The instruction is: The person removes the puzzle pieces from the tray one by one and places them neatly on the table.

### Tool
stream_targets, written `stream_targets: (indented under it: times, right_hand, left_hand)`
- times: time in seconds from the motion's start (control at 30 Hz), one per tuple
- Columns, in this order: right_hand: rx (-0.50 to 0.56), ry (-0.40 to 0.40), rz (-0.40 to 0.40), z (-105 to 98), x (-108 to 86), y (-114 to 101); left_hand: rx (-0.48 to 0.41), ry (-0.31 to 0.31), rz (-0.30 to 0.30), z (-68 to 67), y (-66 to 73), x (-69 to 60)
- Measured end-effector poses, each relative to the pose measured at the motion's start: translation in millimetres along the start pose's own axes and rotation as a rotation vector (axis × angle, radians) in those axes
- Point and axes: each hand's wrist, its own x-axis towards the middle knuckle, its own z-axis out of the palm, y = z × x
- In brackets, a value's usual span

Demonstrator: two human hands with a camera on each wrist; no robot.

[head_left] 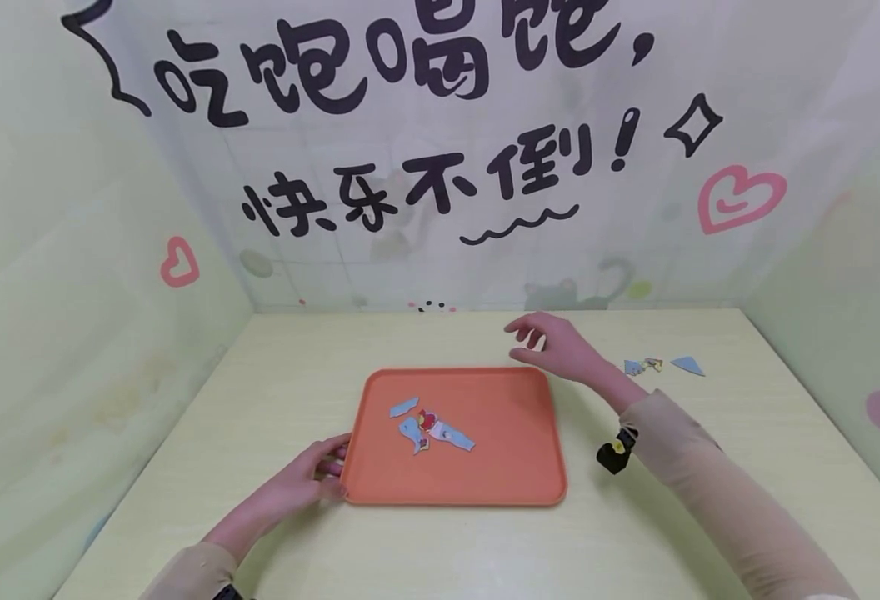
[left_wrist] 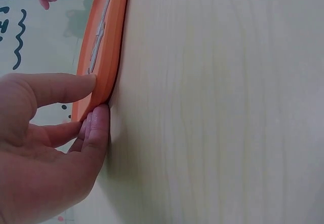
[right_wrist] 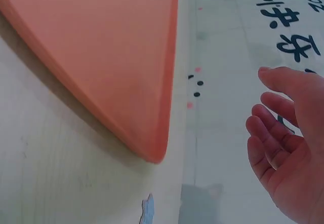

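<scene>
An orange tray (head_left: 500,450) lies on the table. Toward its left side are several light-blue, irregular flat pieces with printed pictures, like jigsaw pieces (head_left: 455,436). My left hand (head_left: 308,475) grips the tray's left edge. In the left wrist view, the thumb (left_wrist: 76,87) of that hand lies over the rim and the fingers (left_wrist: 98,125) bend against the outside and underside. Raised past the tray's far right corner, my right hand (head_left: 560,346) has loosely bent fingers and nothing in it. The right wrist view shows this hand (right_wrist: 291,133) apart from the tray.
To the right of the tray, a few more pieces lie on the pale wooden table: a blue triangular piece (head_left: 687,365) and a small patterned cluster (head_left: 638,367). A printed curtain (head_left: 440,275) with black lettering stands behind the table, with light walls on both sides.
</scene>
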Motion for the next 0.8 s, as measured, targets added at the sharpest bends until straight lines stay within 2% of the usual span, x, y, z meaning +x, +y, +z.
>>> stream_targets:
  times: [0.33, 0.6, 0.8]
  right_hand:
    - [-0.024, -0.069, -0.020, 29.3, 3.8, -33.5]
    - [0.024, -0.111, -0.061, 45.4, 2.9, -44.2]
    - [0.056, -0.142, -0.053, 54.1, 3.4, -48.4]
  left_hand:
    - [0.001, -0.008, 0.025, -0.9, -0.9, 1.2]
    - [0.002, -0.017, 0.030, -1.0, 0.2, 1.0]
    - [-0.014, -0.022, 0.028, -1.6, -1.3, 0.6]
